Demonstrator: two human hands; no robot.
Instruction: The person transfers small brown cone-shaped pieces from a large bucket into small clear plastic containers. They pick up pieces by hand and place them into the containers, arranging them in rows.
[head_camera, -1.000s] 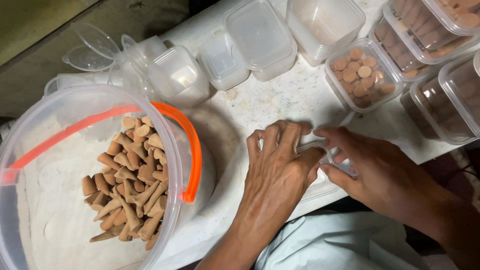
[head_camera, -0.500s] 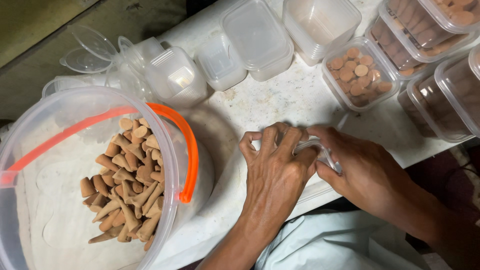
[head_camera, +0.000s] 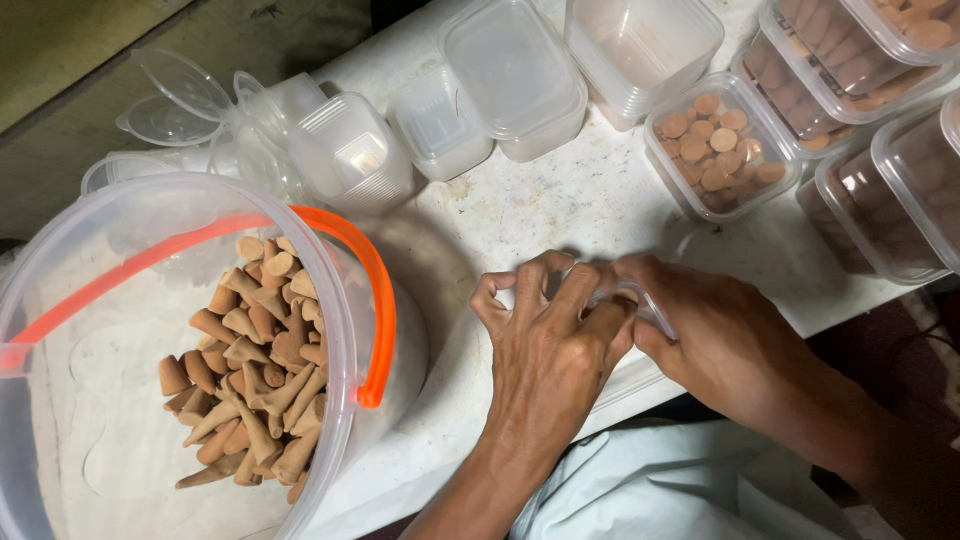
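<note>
While both hands meet, we log:
Left hand (head_camera: 545, 345): fingers curled over small clear container (head_camera: 640, 300).
Right hand (head_camera: 715, 335): fingers pinching its rim.
Location: white bench (head_camera: 560, 205), beside bucket (head_camera: 345, 300) of incense cones (head_camera: 255, 375).
Handling: we judge it light, thin, slippery; grip the rim.

Single head view, looking steeply down from above the person onto a white table (head_camera: 560, 215), close range. Left hand (head_camera: 545, 345) and right hand (head_camera: 715, 340) sit lower centre, forearms coming in from the bottom edge. A clear bucket (head_camera: 335, 300) fills the lower left, cut by the frame. Clear plastic boxes (head_camera: 515, 75) run along the top and right, several cropped. Camera seems tilted slightly, table edge running diagonally; hard to be sure. Cloth on the lap (head_camera: 660, 495) at bottom. No second view to overlap.
</note>
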